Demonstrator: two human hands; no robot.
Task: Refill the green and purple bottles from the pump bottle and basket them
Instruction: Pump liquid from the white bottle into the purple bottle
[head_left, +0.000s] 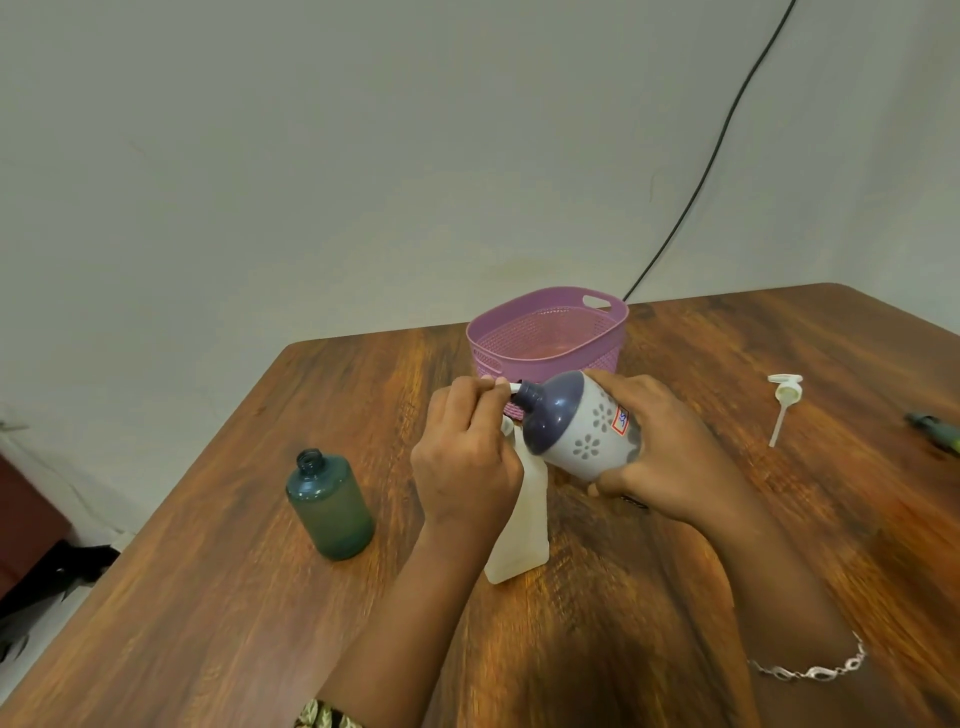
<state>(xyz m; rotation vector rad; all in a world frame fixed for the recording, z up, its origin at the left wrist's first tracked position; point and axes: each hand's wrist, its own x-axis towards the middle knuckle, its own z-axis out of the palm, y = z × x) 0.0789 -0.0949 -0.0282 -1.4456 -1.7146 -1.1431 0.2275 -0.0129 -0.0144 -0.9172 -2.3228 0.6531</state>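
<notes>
Mid-table | pump bottle (582, 431) sideways, neck leftward (uncapped) | right grip (670, 457) clamps it | left grip (465, 452) pinches white piece (513, 387)

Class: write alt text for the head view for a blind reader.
The right hand tilts a purple bottle while the left hand pinches a small white piece at its mouth, over a white bottle. An uncapped green bottle, purple basket and loose pump head sit on the table.

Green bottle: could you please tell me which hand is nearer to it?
Left. The left hand is just right of the green bottle; the right hand is farther right.
</notes>
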